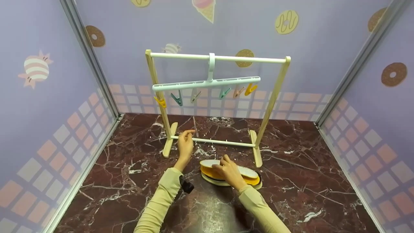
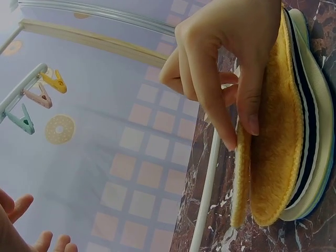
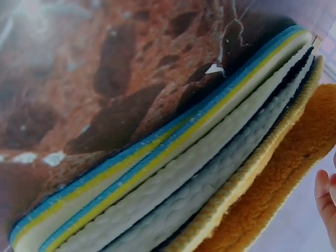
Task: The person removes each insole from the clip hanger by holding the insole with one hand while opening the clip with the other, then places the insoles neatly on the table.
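A stack of insoles (image 1: 255,185) lies on the tabletop in front of a small wooden rack. In the left wrist view my right hand (image 2: 231,58) pinches the edge of the topmost insole (image 2: 240,184), which has yellow fleece and is lifted apart from the yellow fleece insole (image 2: 275,157) below it. In the head view the top insole's white side (image 1: 248,172) faces up. My left hand (image 1: 185,145) hovers left of the stack near the rack's lower bar, fingers loosely bent and holding nothing. Below the fleece pair, the right wrist view shows dark-edged insoles and pale ones with blue-yellow edges (image 3: 157,163).
A white hanger (image 1: 207,83) hangs from the rack's top bar (image 1: 181,56) with several coloured clips, among them a yellow clip (image 1: 250,89) and a teal clip (image 1: 177,98). The rack's feet (image 1: 255,149) stand on the marbled tabletop (image 1: 307,181). Patterned walls enclose three sides.
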Available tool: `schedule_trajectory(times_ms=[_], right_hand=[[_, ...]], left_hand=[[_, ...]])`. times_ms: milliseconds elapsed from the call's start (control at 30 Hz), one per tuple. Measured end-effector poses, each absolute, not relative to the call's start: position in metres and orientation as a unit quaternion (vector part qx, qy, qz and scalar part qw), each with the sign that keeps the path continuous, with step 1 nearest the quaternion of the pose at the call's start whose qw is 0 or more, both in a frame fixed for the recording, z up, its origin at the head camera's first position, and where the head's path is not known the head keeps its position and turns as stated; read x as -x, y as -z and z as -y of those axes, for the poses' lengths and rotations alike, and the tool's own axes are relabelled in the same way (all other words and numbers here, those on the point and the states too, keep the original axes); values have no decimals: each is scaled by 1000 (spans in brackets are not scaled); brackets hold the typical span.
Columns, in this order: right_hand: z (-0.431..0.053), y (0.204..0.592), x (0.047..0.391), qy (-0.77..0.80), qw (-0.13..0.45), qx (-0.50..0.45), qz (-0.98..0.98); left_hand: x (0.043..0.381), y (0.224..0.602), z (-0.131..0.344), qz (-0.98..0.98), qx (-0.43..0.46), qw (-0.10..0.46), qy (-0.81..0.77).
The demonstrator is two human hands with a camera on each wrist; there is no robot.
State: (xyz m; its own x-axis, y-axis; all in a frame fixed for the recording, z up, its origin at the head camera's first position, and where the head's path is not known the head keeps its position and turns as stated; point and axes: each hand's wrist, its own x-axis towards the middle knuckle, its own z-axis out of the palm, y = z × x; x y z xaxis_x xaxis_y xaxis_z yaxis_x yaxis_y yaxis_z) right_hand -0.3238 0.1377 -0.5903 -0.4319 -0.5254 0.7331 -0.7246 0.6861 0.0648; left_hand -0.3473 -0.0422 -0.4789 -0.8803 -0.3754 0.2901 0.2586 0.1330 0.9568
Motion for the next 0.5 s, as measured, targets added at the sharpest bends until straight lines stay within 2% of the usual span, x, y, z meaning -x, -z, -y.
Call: schedule_trajectory(times_ms=[300, 500], right_hand=[[-140, 595, 322, -122, 383, -377, 834], [-141, 596, 321, -116, 381, -376, 837]], left_hand=[[349, 479, 41, 713, -45, 238, 658], [327, 453, 38, 709, -37, 233, 664]])
